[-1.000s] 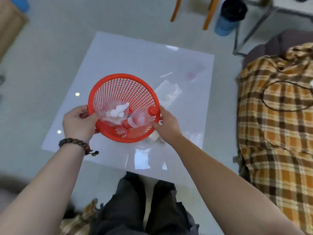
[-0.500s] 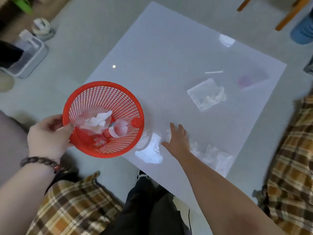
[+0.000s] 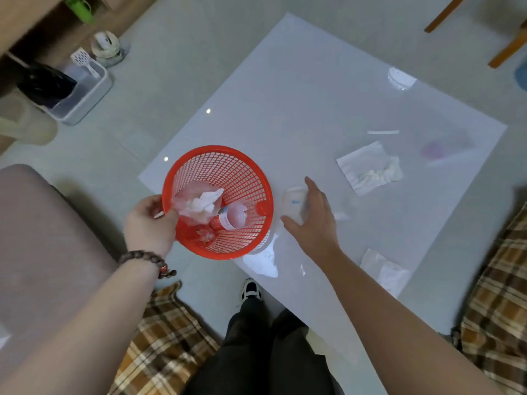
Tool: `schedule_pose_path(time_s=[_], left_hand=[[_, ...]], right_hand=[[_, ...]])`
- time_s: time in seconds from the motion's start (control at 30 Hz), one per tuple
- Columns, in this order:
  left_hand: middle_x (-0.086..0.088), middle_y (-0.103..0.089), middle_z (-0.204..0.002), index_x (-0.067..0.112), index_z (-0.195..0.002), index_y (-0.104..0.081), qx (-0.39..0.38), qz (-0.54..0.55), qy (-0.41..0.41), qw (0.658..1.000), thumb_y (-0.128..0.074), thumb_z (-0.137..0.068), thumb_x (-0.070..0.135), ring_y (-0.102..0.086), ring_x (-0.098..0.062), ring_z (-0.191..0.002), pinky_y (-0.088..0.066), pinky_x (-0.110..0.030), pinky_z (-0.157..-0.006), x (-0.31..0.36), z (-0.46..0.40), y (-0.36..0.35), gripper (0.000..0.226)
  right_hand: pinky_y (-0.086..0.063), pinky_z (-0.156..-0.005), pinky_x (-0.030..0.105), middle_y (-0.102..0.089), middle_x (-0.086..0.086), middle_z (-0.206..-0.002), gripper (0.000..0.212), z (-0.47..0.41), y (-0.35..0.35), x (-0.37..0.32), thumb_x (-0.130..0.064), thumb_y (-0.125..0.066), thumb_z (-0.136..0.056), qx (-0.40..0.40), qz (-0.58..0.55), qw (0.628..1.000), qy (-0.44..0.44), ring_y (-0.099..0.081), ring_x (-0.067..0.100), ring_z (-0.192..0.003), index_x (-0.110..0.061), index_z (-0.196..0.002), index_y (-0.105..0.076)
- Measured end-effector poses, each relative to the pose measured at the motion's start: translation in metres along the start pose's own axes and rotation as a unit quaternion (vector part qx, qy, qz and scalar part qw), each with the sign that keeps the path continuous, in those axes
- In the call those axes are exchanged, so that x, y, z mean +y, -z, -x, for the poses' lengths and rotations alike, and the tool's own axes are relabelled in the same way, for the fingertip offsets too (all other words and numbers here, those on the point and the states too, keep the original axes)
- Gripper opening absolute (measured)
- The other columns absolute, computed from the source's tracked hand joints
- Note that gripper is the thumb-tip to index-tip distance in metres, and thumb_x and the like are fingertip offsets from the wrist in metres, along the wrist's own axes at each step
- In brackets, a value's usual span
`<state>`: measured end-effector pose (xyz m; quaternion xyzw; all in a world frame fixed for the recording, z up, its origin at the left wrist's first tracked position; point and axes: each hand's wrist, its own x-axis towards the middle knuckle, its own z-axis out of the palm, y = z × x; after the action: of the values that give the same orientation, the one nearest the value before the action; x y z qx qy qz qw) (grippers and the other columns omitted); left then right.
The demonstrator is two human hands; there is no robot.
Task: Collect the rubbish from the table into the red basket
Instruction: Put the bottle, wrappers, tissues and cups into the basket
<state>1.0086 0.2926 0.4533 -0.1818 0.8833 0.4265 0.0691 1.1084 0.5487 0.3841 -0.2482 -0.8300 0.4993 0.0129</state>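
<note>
- Left grip is clamping the near-left rim of the red basket, thumb hooked over the edge, holding it over the near-left corner of the surface.
- Right grip is spread wide, fingers loose, curling around a small pale container lying just beside the basket; it is touching or nearly touching, not yet clenched on it.
- Basket is already carrying a clear bottle with a red label, a crumpled white tissue and some thin plastic film.
- Step in hand, by my reading: picking up the pale container next to the basket.
- Next move is calling for closing the fingers around that container, lifting it the short way left and dropping it over the rim while the left grip keeps the basket level.
- Rubbish left on the surface: a flat napkin with a wad on it farther right, a crumpled white wrapper near the right edge, a thin white strip, a clear bit at the far corner.
- Hard to read: motion blur is smearing the right grip and the container, so its label and shape are unclear.
- A pinkish patch is looking like a faint translucent object or a reflection; cannot tell which.
- White shape under the basket's near edge is partly covered; rubbish or glare, unclear.
</note>
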Motion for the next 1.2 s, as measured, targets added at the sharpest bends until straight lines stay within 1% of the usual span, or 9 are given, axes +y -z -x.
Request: schedule_pose_path(time_s=[0.13,0.27,0.43,0.57,0.77,0.87,1.0,1.1,1.2], left_hand=[[-0.002,-0.070,-0.091,0.020,-0.092,-0.068,-0.021,0.008,-0.026,0.999,-0.067,-0.082,0.012,-0.071,-0.030,-0.088,-0.058,-0.050,-0.078,0.014,0.019,-0.007,0.013],[0.000,-0.071,-0.088,0.026,-0.085,-0.066,-0.046,0.050,-0.016,0.998,-0.068,-0.082,0.011,-0.071,-0.029,-0.086,-0.059,-0.051,-0.075,0.024,0.035,-0.014,0.016],[0.010,-0.074,-0.087,0.033,-0.077,-0.069,-0.080,0.114,0.002,0.990,-0.072,-0.080,0.016,-0.074,-0.025,-0.077,-0.061,-0.048,-0.060,0.034,0.052,-0.010,0.018],[0.012,-0.075,-0.083,0.033,-0.077,-0.069,-0.087,0.146,0.015,0.985,-0.071,-0.083,0.010,-0.074,-0.019,-0.070,-0.060,-0.042,-0.052,0.039,0.058,-0.001,0.023],[0.012,-0.075,-0.080,0.030,-0.080,-0.070,-0.098,0.151,0.003,0.984,-0.071,-0.081,0.007,-0.073,-0.016,-0.069,-0.059,-0.036,-0.049,0.043,0.061,0.008,0.023],[0.014,-0.074,-0.083,0.030,-0.079,-0.069,-0.093,0.151,0.003,0.984,-0.072,-0.081,0.010,-0.074,-0.019,-0.072,-0.060,-0.039,-0.051,0.043,0.060,0.010,0.021],[0.014,-0.071,-0.088,0.031,-0.079,-0.066,-0.088,0.132,-0.005,0.987,-0.069,-0.083,0.009,-0.073,-0.025,-0.079,-0.062,-0.046,-0.057,0.043,0.055,0.010,0.023],[0.007,-0.071,-0.091,0.028,-0.084,-0.067,-0.089,0.111,-0.008,0.990,-0.068,-0.081,0.008,-0.072,-0.028,-0.083,-0.061,-0.050,-0.066,0.038,0.049,0.002,0.020],[0.000,-0.070,-0.092,0.026,-0.087,-0.067,-0.099,0.081,-0.017,0.992,-0.069,-0.078,0.008,-0.071,-0.030,-0.088,-0.059,-0.053,-0.074,0.033,0.048,-0.013,0.019]], right_hand=[[-0.034,-0.094,0.021,-0.043,-0.004,-0.136,0.089,0.013,0.007,-0.062,-0.031,-0.074,-0.070,0.006,-0.051,0.996,0.069,-0.042,0.006,-0.117,-0.037,-0.140,-0.021],[-0.037,-0.096,0.019,-0.045,-0.004,-0.133,0.087,0.023,-0.006,-0.103,-0.032,-0.071,-0.067,-0.023,-0.077,0.989,0.120,-0.042,0.005,-0.119,-0.039,-0.139,-0.023],[-0.046,-0.093,0.043,-0.046,-0.001,-0.133,0.086,0.025,-0.027,-0.110,-0.036,-0.070,-0.071,-0.071,0.001,0.990,0.126,-0.041,0.017,-0.120,-0.033,-0.141,-0.020],[-0.035,-0.102,0.041,-0.038,0.000,-0.143,0.088,0.021,-0.042,-0.105,-0.034,-0.072,-0.073,-0.119,0.075,0.983,0.119,-0.034,0.020,-0.129,-0.028,-0.142,-0.019],[-0.035,-0.104,0.043,-0.036,0.008,-0.146,0.079,0.018,-0.059,-0.113,-0.025,-0.071,-0.076,-0.198,0.195,0.951,0.134,-0.035,0.029,-0.131,-0.019,-0.142,-0.026],[-0.034,-0.106,0.040,-0.033,0.006,-0.149,0.066,0.022,-0.052,-0.119,-0.024,-0.066,-0.081,-0.164,0.222,0.948,0.157,-0.032,0.027,-0.133,-0.019,-0.139,-0.033],[-0.036,-0.104,0.037,-0.036,0.003,-0.147,0.058,0.034,-0.012,-0.109,-0.027,-0.064,-0.082,-0.063,0.155,0.974,0.152,-0.032,0.022,-0.134,-0.023,-0.135,-0.040],[-0.034,-0.104,0.031,-0.038,0.004,-0.145,0.055,0.047,0.028,-0.069,-0.029,-0.064,-0.082,0.005,0.111,0.991,0.073,-0.035,0.020,-0.132,-0.022,-0.133,-0.044],[-0.030,-0.108,0.031,-0.037,0.002,-0.147,0.059,0.068,0.060,-0.007,-0.038,-0.062,-0.085,0.029,0.146,0.988,-0.046,-0.033,0.018,-0.135,-0.021,-0.137,-0.040]])
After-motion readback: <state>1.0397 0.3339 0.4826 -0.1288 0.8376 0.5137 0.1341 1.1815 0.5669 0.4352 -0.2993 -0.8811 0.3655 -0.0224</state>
